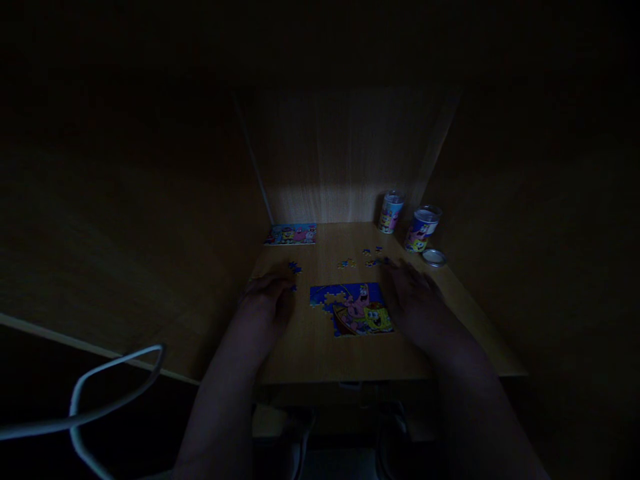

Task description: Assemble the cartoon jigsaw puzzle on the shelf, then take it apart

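A partly joined jigsaw puzzle (363, 310) lies on the wooden table, showing cartoon figures in a boat on blue, with a gap at its upper left and its lower left side unfilled. To its left, my left hand (265, 300) rests low over the table, thumb apart from the fingers, its fingertips beside a few loose blue puzzle pieces (295, 268). My right hand (414, 299) lies along the puzzle's right edge with fingers stretched out. Its fingertips are close to more loose pieces (376, 263). Dim light hides whether either hand touches a piece.
Yellowish pieces (346, 264) lie behind the puzzle. Another picture puzzle (291, 235) is at the back left. Two cartoon-printed cans (390, 213) (421, 230) stand at the back right, with a round lid (434, 257) beside them. Wooden panels enclose the table; a white cable (115, 360) loops at lower left.
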The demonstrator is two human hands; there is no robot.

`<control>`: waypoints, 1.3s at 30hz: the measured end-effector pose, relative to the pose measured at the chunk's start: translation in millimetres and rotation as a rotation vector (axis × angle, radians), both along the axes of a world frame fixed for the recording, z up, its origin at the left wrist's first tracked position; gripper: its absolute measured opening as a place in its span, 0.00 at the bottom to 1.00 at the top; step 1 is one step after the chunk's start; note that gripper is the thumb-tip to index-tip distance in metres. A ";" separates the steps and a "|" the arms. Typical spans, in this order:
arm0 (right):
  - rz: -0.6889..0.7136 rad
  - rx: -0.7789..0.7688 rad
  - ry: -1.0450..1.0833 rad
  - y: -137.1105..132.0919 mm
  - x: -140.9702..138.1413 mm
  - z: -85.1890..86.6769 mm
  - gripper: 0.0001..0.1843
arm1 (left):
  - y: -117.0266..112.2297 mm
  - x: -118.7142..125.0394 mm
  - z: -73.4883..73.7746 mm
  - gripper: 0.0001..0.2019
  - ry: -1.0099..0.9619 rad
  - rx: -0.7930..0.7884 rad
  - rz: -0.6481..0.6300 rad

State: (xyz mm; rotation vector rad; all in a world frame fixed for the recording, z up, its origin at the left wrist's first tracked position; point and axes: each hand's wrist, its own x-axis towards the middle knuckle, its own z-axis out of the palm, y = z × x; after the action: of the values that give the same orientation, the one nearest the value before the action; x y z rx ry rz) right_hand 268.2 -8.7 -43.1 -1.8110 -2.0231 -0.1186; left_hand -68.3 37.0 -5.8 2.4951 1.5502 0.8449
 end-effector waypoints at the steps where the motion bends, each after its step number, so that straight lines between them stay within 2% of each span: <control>1: 0.002 0.006 0.011 0.0 -0.1 0.2 0.30 | -0.7 0.7 1.5 0.13 -0.004 -0.002 -0.002; 6: -0.014 0.075 0.051 0.7 1.2 10.0 0.24 | -2.5 1.0 4.4 0.10 -0.034 0.002 0.026; 11: -0.018 0.031 0.020 0.9 3.2 20.9 0.14 | -2.3 -0.1 2.8 0.12 0.010 -0.022 0.096; 18: -0.072 0.059 -0.002 -1.1 2.0 19.8 0.15 | -3.6 -1.0 4.6 0.09 0.004 -0.072 0.083; 24: -0.054 0.098 0.063 -2.4 1.7 20.2 0.13 | -4.3 -1.3 8.0 0.05 -0.051 -0.099 0.061; 39: -0.033 0.061 0.040 -2.3 1.7 22.7 0.12 | -9.7 -2.0 13.9 0.06 -0.179 -0.194 0.037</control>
State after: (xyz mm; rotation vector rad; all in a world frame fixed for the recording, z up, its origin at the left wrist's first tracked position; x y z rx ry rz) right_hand 269.9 -11.0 -20.4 -1.7953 -1.9420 -0.1500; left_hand -70.2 27.4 8.1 2.1988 1.5419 0.8517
